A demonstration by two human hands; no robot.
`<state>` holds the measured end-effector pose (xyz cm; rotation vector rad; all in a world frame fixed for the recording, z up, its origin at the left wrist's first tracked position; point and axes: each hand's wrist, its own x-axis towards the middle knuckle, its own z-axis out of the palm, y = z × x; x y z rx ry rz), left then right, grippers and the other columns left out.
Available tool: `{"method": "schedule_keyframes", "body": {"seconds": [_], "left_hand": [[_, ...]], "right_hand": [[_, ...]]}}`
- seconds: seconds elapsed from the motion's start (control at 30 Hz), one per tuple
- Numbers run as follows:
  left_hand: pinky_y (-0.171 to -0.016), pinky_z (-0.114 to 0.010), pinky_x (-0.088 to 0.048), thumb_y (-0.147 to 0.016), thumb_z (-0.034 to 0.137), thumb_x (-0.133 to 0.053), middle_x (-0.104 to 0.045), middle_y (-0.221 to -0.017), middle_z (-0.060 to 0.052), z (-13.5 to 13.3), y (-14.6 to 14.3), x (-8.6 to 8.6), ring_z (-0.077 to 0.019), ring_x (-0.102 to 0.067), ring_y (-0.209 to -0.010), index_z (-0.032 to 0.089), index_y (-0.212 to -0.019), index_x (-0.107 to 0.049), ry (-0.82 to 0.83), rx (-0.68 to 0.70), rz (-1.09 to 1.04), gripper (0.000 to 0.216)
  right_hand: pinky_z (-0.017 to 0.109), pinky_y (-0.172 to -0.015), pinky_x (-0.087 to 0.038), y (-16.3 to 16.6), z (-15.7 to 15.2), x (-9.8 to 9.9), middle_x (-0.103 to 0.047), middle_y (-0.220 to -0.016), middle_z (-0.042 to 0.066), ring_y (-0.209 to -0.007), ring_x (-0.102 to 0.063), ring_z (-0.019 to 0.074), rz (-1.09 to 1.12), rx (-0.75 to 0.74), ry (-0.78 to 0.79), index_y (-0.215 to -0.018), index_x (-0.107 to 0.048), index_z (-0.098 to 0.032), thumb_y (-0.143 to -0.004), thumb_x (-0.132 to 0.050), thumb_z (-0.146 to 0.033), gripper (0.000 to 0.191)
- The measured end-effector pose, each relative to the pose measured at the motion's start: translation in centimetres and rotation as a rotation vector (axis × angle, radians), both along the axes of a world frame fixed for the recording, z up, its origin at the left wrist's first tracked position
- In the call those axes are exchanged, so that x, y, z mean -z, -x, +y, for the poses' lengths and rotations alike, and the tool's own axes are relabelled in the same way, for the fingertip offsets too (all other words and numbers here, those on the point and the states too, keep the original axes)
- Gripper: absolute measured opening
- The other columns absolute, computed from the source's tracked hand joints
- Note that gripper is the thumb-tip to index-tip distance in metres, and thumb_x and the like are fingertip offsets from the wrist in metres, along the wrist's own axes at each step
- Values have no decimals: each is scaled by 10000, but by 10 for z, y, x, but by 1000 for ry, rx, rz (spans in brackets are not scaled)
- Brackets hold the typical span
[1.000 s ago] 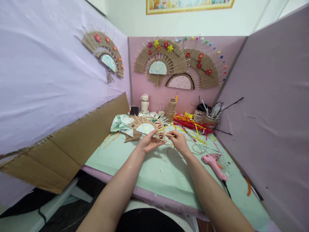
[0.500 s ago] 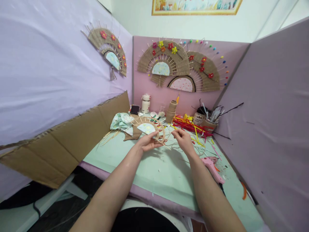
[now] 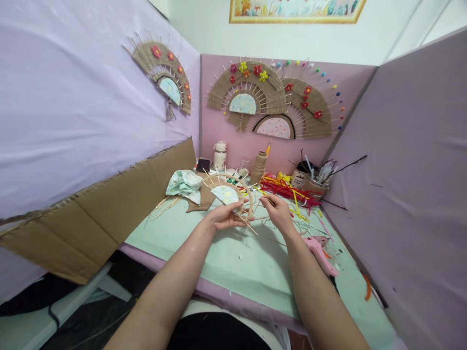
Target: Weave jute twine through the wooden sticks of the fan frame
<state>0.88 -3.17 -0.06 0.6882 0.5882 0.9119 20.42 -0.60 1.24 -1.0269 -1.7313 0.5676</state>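
Observation:
A half-round fan frame [image 3: 223, 195] with a pale floral centre and thin sticks fanning out is held up over the table. My left hand [image 3: 229, 217] is closed on its lower right end, thumb in front and fingers behind. Twine runs in an arc across the sticks. To the right of the frame, my right hand [image 3: 276, 210] pinches a strand of twine that leads toward the frame's right edge; the strand is thin and partly hidden by the fingers. More loose twine [image 3: 301, 226] curls on the table behind my right hand.
A pink glue gun [image 3: 321, 256] lies right of my right forearm. At the back stand a twine cone [image 3: 259, 167], a white bottle [image 3: 220, 155] and red pipe cleaners [image 3: 292, 188]. Crumpled floral cloth [image 3: 183, 186] lies left. A cardboard strip [image 3: 98, 214] borders the left side.
The fan frame has turned in my left hand and shifted slightly right, its sticks now pointing more upward. My right hand stays nearly in place with the twine.

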Motion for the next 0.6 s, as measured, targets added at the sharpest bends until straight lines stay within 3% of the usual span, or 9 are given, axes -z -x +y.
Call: {"method": "schedule_keyframes", "body": {"seconds": [0.27, 0.47, 0.6], "left_hand": [[-738, -398, -515, -780, 246, -605, -667, -1027, -141, -2, 1, -2, -287, -664, -872, 199, -1187, -534, -49, 45, 58, 416], [-748, -414, -514, -787, 269, -596, -638, -1078, -165, -6, 4, -5, -302, -638, -944, 192, -1225, -515, -157, 122, 38, 452], [-795, -472, -488, -786, 251, -598, -630, -1086, -183, -8, 5, -4, -308, -621, -980, 165, -1246, -492, -201, 202, 8, 480]], "right_hand": [[274, -608, -392, -6, 7, 1, -597, -711, 42, -655, -501, 160, 53, -42, 83, -738, -631, -157, -743, -572, -444, 294], [221, -464, -242, -11, 7, 3, -411, -569, -38, -493, -331, 81, 211, -263, 330, -756, -612, -157, -749, -583, -471, 315], [219, -470, -244, -8, 6, 6, -410, -578, -41, -495, -335, 76, 263, -362, 426, -709, -579, -167, -719, -617, -490, 325]]}}
